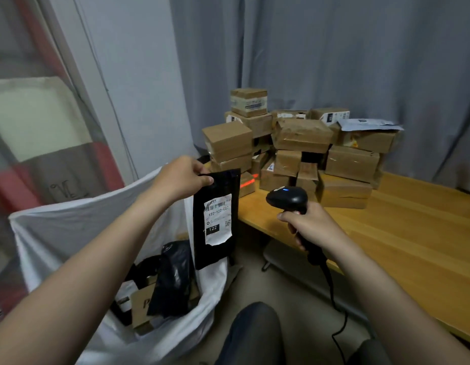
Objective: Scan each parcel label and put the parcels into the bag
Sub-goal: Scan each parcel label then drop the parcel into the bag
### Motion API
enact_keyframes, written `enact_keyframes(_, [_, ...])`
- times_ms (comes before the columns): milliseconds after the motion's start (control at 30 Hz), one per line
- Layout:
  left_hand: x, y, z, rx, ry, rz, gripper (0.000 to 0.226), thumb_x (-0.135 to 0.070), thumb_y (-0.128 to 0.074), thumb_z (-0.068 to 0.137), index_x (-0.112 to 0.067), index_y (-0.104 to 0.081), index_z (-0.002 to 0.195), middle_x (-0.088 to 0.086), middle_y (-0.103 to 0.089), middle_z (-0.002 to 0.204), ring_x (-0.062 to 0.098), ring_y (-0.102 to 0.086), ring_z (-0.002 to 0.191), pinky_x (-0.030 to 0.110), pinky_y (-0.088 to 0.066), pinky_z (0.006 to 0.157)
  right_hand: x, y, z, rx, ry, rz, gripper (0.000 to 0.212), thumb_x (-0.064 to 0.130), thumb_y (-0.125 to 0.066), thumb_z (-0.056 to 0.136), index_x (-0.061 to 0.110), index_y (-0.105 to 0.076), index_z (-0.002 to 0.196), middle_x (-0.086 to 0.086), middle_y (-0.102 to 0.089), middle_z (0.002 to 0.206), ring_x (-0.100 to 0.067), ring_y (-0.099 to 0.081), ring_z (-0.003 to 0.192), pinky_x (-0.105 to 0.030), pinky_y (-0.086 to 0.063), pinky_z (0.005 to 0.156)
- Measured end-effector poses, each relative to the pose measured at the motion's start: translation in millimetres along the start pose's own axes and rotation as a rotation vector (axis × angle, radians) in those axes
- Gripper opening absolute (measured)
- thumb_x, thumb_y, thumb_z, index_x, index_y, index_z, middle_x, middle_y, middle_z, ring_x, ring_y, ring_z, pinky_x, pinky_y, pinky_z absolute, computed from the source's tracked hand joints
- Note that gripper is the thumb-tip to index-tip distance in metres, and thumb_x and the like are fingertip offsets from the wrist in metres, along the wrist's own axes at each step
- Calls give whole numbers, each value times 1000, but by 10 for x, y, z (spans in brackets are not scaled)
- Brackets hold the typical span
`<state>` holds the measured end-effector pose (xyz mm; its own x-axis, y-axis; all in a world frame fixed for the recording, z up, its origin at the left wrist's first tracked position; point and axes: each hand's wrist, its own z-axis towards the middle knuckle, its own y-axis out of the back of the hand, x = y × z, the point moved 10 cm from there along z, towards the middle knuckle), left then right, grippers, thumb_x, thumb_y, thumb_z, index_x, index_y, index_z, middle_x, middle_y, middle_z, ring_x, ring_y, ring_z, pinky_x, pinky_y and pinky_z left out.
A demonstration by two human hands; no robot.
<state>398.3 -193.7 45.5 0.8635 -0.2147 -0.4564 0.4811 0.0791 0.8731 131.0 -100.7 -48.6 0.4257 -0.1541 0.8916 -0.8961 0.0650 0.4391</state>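
My left hand (182, 177) pinches the top edge of a flat black parcel (215, 254), which hangs upright above the right rim of a large white bag (70, 233). A white label (218, 219) with a barcode faces me. My right hand (307, 225) grips a black corded barcode scanner (288, 197), held to the right of the parcel, its head pointing away from me; a red scan line falls on a box behind. Inside the bag lie black pouches (173, 280) and a cardboard box (141, 306).
A pile of several brown cardboard parcels (302, 151) stands on a wooden table (413, 233) on the right, against a grey curtain. The scanner's cable (339, 325) hangs down past the table's front edge. My knees (252, 335) are at the bottom.
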Motion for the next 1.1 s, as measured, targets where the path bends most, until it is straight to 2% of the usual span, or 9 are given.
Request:
enact_keyframes(100, [340, 72, -184, -19, 41, 56, 11, -32, -76, 91, -25, -81, 84, -5, -74, 80, 16, -68, 83, 29, -47, 70, -15, -209, 2, 48, -11, -32, 19, 25, -69, 98, 9, -64, 92, -12, -57, 69, -26, -56, 51, -30, -45, 47])
enact_keyframes(200, [693, 126, -346, -24, 92, 80, 16, -28, -76, 91, -25, -75, 76, -10, -65, 68, 13, -63, 73, 25, -37, 58, -17, -384, -2, 63, -20, -17, 20, 25, -68, 98, 7, -64, 90, -7, -55, 63, -24, -54, 50, -32, -44, 48])
enact_keyframes(300, [1022, 179, -462, -34, 147, 96, 18, -25, -77, 90, -18, -75, 74, -5, -63, 65, 13, -59, 67, 22, -36, 56, 13, -535, -5, 69, -24, -11, 22, 24, -69, 97, 6, -64, 87, -7, -54, 60, -23, -53, 49, -31, -43, 46])
enact_keyframes(400, [1305, 159, -529, -15, 194, 97, 38, -21, -76, 90, -14, -58, 58, 1, -55, 55, 16, -52, 56, 28, -33, 54, 15, -680, 7, 83, -26, -9, 25, 25, -69, 97, 6, -62, 82, -5, -54, 57, -20, -52, 44, -29, -42, 44])
enact_keyframes(567, [1728, 86, -570, 26, 254, 188, 41, -19, -74, 91, -12, -56, 54, 2, -56, 52, 19, -54, 55, 29, -33, 52, -4, -885, 28, 95, -62, -37, 26, 28, -70, 97, 8, -63, 82, -7, -57, 59, -20, -54, 44, -31, -44, 47])
enact_keyframes(700, [2095, 18, -598, 54, 341, 272, 20, -22, -74, 89, -13, -74, 71, 2, -68, 63, 22, -68, 66, 32, -53, 67, 9, -976, 46, 110, -60, -67, 29, 29, -69, 97, 7, -63, 78, -8, -56, 56, -20, -53, 43, -32, -44, 51])
enact_keyframes(767, [2304, 28, -614, 33, 408, 278, 17, -21, -72, 87, -17, -74, 71, 3, -68, 67, 28, -71, 75, 39, -59, 77, 5, -1012, 58, 117, -60, -70, 30, 28, -68, 97, 7, -62, 76, -8, -55, 53, -21, -52, 42, -33, -44, 53])
enact_keyframes(933, [2696, 10, -504, 17, 508, 332, 17, -19, -68, 85, -14, -71, 69, 8, -71, 76, 30, -69, 76, 42, -59, 79, -30, -1090, 173, 113, -58, -65, 29, 25, -69, 98, 5, -62, 78, -10, -56, 56, -24, -54, 46, -34, -45, 52])
enact_keyframes(1100, [2841, -188, -305, -52, 542, 396, 14, -22, -65, 90, -13, -75, 93, 12, -70, 97, 35, -67, 93, 40, -54, 79, -162, -1188, 346, 131, -73, -75, 32, 21, -68, 98, 4, -59, 72, -10, -54, 49, -21, -52, 40, -33, -45, 50])
